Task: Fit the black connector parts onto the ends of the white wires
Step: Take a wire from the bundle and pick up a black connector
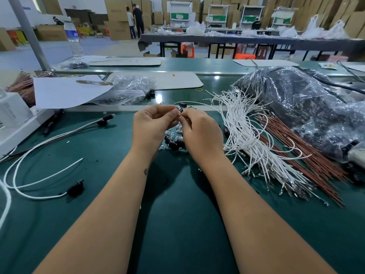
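My left hand [152, 123] and my right hand [199, 129] meet above the green mat. The left fingertips pinch a small black connector part [180, 110]. My right fingers curl around something thin at the connector; what it is stays hidden. Below the hands lies a small pile of black connector parts [174, 143] and clear bulbs [178, 128]. A big bundle of white wires [248, 135] with metal terminals fans out to the right. Finished white wires with black connectors [76, 188] lie at the left.
Red-brown wires [308, 161] lie beside the white bundle. A large plastic bag of dark parts [308, 107] fills the right. A smaller clear bag [126, 91] and white paper [65, 91] sit at the back left, a white box [13, 111] at the far left.
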